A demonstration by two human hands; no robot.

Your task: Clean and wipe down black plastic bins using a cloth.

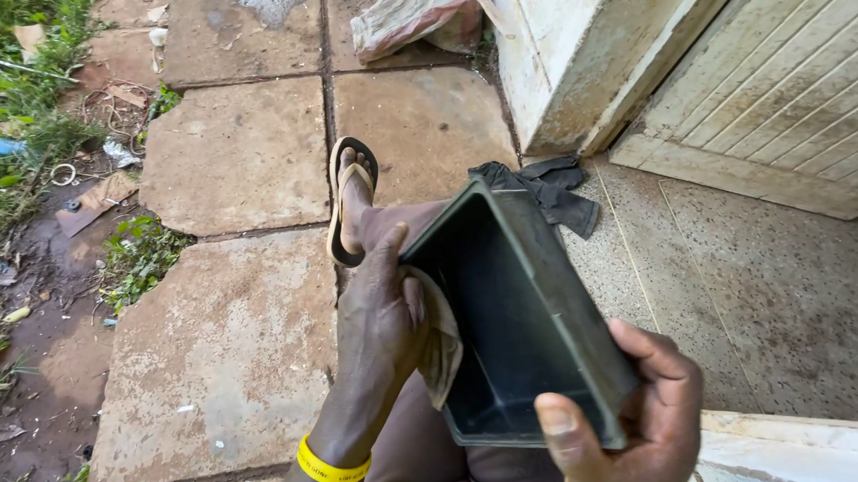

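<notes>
One rectangular container [517,317], dark grey-green, lay at centre frame, tilted with its open mouth facing the camera; the interior was deep, dark and smooth, the rim thin and paler at the edges. One left hand [377,316], at lower centre, was pressed against the container's left outer wall, fingers curled close on one pale crumpled cloth [439,343] held against that wall. One right hand [637,438], at lower right, gripped the container's near right corner, thumb over the rim and fingers wrapped behind. One yellow wristband [330,466] circled the left wrist. One foot in one black-and-tan sandal [351,201] showed at upper centre, resting on stone paving slabs [235,155]. One dark cloth [552,189] lay crumpled on the speckled floor [764,304] just beyond the container. One pale panelled door [792,93] filled the upper right.
</notes>
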